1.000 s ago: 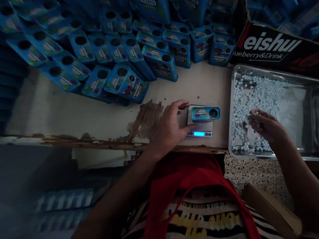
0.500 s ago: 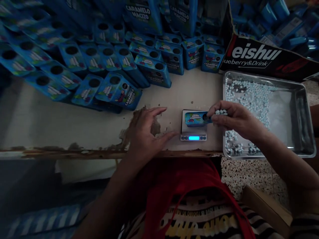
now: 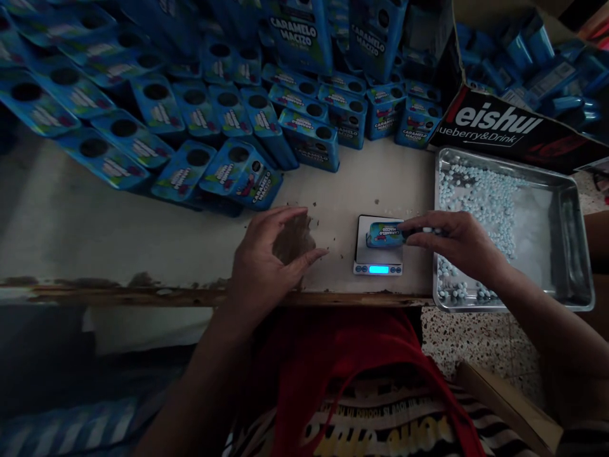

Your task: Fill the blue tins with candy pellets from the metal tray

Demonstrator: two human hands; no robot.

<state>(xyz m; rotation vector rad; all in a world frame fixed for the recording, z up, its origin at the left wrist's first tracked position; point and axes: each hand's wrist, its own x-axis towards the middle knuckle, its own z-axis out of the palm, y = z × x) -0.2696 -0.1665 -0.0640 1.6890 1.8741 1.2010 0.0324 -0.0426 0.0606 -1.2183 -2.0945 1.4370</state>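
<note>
A small digital scale (image 3: pixel 379 257) with a lit blue display sits near the table's front edge. On its plate stands a blue candy tin (image 3: pixel 384 235) labelled "Caramelo Macizo". My right hand (image 3: pixel 454 238) is closed around several pale blue candies (image 3: pixel 432 231), its fingertips at the tin's right end and covering the opening there. To the left of the scale, my left hand (image 3: pixel 271 260) hovers over the tabletop with thumb and fingers spread, holding nothing. Beside the scale on the right, a metal tray (image 3: pixel 547 254) holds many more pale candies, mostly in its left half.
Rows of blue tins (image 3: pixel 228 120) with round dark openings fill the back and left of the table (image 3: pixel 143 235). A black cardboard box (image 3: pixel 499 130) full of blue containers stands behind the tray. A brown carton (image 3: pixel 514 412) is on the speckled floor at lower right.
My right hand has lowered, and fewer candies show between its fingers. The tin has shifted slightly on the scale's plate. My left hand stays spread. The whole view has shifted a little.
</note>
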